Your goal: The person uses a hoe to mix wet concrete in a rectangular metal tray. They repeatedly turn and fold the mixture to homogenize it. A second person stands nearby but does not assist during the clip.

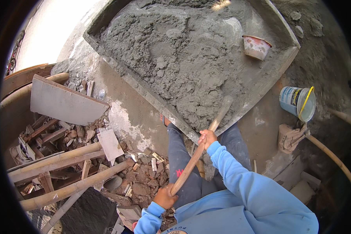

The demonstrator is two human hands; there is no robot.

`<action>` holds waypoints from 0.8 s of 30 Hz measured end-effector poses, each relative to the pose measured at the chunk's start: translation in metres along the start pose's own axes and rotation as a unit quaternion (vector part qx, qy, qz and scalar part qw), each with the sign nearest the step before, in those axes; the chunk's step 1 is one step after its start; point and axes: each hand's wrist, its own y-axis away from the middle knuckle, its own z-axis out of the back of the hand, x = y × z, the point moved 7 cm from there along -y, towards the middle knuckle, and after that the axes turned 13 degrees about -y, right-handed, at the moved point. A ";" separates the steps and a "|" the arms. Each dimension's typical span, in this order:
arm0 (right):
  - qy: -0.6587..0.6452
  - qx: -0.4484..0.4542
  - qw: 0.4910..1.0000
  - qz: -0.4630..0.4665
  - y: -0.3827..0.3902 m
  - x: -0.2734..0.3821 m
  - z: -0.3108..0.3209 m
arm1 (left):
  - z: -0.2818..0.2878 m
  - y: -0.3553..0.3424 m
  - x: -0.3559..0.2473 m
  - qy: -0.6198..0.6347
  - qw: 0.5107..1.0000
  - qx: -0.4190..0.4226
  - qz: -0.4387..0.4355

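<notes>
Both my hands are closed round one long wooden tool handle [195, 158], held aslant in front of my legs. My left hand [165, 196] grips its lower end near my waist. Farther up the shaft, my right hand [207, 139] wraps round it close to the near corner of a mixing trough [146, 93]. The handle's far end reaches over grey wet mortar [171, 58]; no blade shows there, so I cannot tell the tool's kind. Lumpy mortar covers most of the trough floor. A mortar-smeared, reddish small bucket [256, 47] leans inside the trough at the right.
Right of the trough, a clear blue-labelled pail [297, 102] with a yellow handle lies tilted. Below it is a crumpled bag [290, 138] beside a bamboo pole [331, 158]. At left are broken rubble [144, 177], bamboo poles [78, 181] and a pale board [64, 99].
</notes>
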 end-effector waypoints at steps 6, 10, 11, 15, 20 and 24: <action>-0.046 0.071 0.996 0.037 0.090 -0.114 0.016 | 0.005 0.010 0.198 -0.143 0.989 -0.019 0.009; -0.007 0.061 0.997 0.045 0.119 -0.137 0.029 | 0.000 0.029 0.229 -0.149 0.988 -0.023 0.043; 0.008 0.024 1.000 0.012 0.112 -0.135 0.023 | -0.004 0.028 0.220 -0.165 0.983 -0.005 0.082; 0.181 -0.072 0.981 0.015 0.022 -0.089 -0.059 | -0.038 -0.012 0.135 -0.053 0.981 -0.028 0.184; 0.363 -0.104 0.919 0.111 -0.058 -0.060 -0.116 | -0.106 -0.085 0.094 0.260 0.954 -0.105 0.103; 0.356 0.127 0.909 0.178 -0.009 -0.060 -0.213 | -0.082 -0.125 0.085 0.258 0.949 -0.168 0.063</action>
